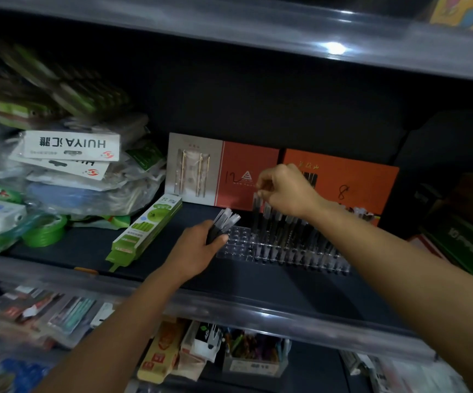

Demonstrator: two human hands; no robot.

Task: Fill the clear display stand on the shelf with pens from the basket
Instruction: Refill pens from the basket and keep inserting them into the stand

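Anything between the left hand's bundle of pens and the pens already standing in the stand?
In the head view, only empty holes of the clear display stand separate the left hand's bundle from the standing pens.

Both bare forearms reach forward and up from the bottom of the view, the left one rising from the lower left, the right one coming in from the right edge at a slant. The left hand (198, 248) sits lower, back of the hand up, its fingers and thumb curled round a small bundle of dark pens with clear frosted caps (224, 222), the capped ends fanning out past the fingertips. The right hand (285, 190) is higher and further in, wrist bent downward, its fingertips drawn together and pinching the top of one upright pen with a clear cap (256, 211)
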